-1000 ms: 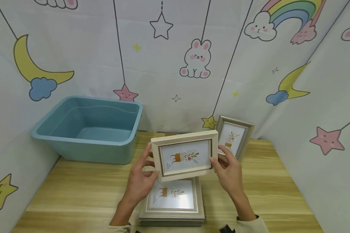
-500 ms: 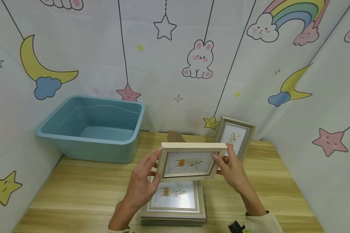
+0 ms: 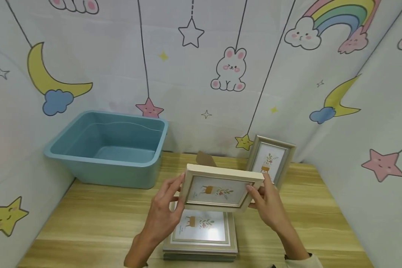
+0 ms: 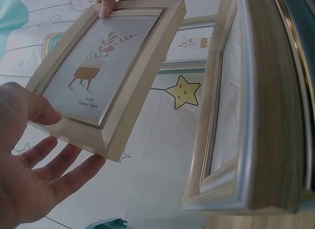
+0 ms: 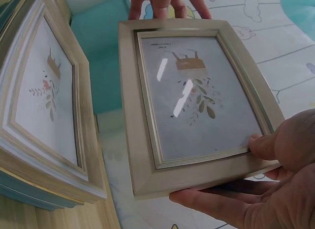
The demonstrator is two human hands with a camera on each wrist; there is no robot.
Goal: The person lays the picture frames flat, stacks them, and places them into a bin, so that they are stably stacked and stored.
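Note:
Both hands hold a cream picture frame [image 3: 221, 171] sideways above the table, its glass side toward the head camera and tilted. The left hand [image 3: 163, 212] grips its left end, thumb on the front and fingers behind, as the left wrist view also shows. At the other end the right hand [image 3: 269, 204] pinches the frame, thumb on the front border near the glass. Behind the glass is a print of an orange pot with plants. Right below lies a stack of picture frames [image 3: 201, 250], the top one partly covered by the held frame.
A blue-green plastic tub [image 3: 104, 163] stands at the back left of the wooden table [image 3: 97, 223]. A silvery picture frame [image 3: 284, 149] stands upright at the back right. A brown flap [image 3: 206, 159] shows behind the held frame. A patterned curtain [image 3: 187, 74] encloses the back and sides.
The held picture frame has shifted slightly right, and its top has tipped toward the head camera, showing more of its upper edge. The brown flap behind it has come into view.

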